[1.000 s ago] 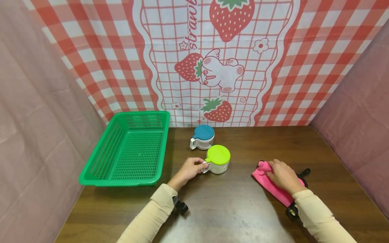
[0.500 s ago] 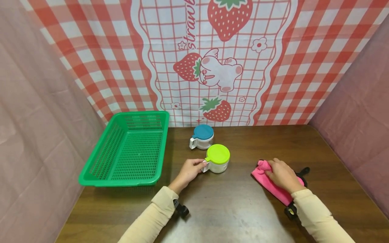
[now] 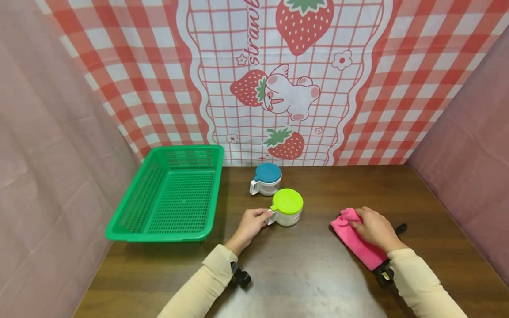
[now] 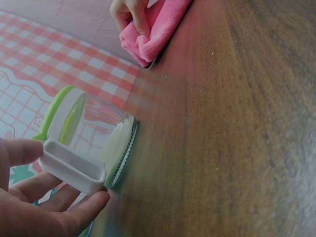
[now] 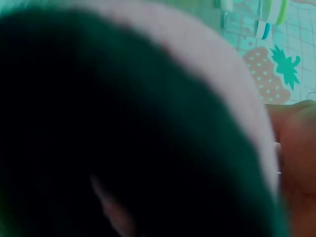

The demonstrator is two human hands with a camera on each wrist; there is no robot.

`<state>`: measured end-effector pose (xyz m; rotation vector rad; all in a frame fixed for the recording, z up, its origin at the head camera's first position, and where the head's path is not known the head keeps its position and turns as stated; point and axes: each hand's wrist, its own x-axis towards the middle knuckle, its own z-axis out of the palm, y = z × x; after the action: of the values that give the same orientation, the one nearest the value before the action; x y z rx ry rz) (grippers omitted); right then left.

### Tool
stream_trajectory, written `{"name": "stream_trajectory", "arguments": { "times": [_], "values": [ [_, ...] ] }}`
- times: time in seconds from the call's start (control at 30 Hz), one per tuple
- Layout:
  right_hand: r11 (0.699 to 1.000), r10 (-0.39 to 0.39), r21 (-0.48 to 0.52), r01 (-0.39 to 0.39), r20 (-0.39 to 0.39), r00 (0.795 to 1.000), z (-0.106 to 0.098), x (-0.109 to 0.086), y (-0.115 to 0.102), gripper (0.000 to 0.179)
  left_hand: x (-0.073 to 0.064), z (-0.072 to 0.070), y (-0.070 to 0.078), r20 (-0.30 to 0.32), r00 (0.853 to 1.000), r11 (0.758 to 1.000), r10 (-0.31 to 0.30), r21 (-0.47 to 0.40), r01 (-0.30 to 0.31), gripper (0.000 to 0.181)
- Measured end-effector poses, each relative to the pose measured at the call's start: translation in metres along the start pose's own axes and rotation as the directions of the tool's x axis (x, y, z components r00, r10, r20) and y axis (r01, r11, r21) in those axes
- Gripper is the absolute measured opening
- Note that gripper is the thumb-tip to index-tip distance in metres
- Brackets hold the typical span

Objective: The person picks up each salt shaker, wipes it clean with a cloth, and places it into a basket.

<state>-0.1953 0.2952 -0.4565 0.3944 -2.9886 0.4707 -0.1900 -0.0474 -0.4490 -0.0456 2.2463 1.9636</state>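
My left hand (image 3: 251,226) pinches the white handle (image 4: 74,168) of a clear seasoning jar (image 3: 288,218) with a lime-green lid (image 3: 288,201). Pale contents show through its wall in the left wrist view. Just behind it stands a similar jar with a blue lid (image 3: 268,172), its handle pointing left. Over on the right, my right hand (image 3: 375,227) grips a bunched part of a pink cloth (image 3: 363,251), thumb and fingers curled into the fabric. In the right wrist view, a dark blurred shape covers most of the picture, so the grip is mostly hidden there.
A green plastic basket (image 3: 216,194) with perforated walls stands on the left of the wooden table (image 3: 302,274). A checked strawberry-print cloth (image 3: 294,101) hangs along the back. Pink curtains (image 3: 465,145) close off both sides.
My right hand and the pink cloth have shifted slightly, and the cloth covers more beside the wrist. The left hand keeps hold of the jar's handle, nearly still.
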Motion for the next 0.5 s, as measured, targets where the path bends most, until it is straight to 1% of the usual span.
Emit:
{"name": "stream_trajectory", "arguments": {
  "times": [0.07,0.2,0.3,0.43,0.5],
  "values": [
    [1.0,-0.004,0.014,0.004,-0.007,1.0,0.0,-0.002,-0.002,0.027,-0.008,0.0,0.012,0.002,1.0,1.0,-0.007,-0.014,0.007,0.028],
    [0.999,-0.012,0.035,0.012,-0.012,1.0,0.0,-0.003,-0.011,0.026,-0.008,0.001,0.009,-0.002,1.0,0.999,-0.014,-0.033,0.014,0.028],
    [0.999,-0.009,0.044,0.01,-0.011,1.0,-0.001,-0.003,-0.018,0.027,0.0,0.003,-0.003,-0.007,1.0,0.999,-0.02,-0.036,0.02,0.028],
    [0.999,-0.016,0.048,0.018,-0.031,0.999,-0.004,-0.003,-0.026,0.027,0.013,0.007,-0.021,-0.02,0.999,0.999,-0.029,-0.041,0.028,0.029],
    [0.998,-0.02,0.05,0.022,-0.043,0.999,-0.006,-0.003,-0.03,0.026,0.016,0.008,-0.026,-0.025,0.999,0.999,-0.031,-0.041,0.03,0.029]
  ]
}}
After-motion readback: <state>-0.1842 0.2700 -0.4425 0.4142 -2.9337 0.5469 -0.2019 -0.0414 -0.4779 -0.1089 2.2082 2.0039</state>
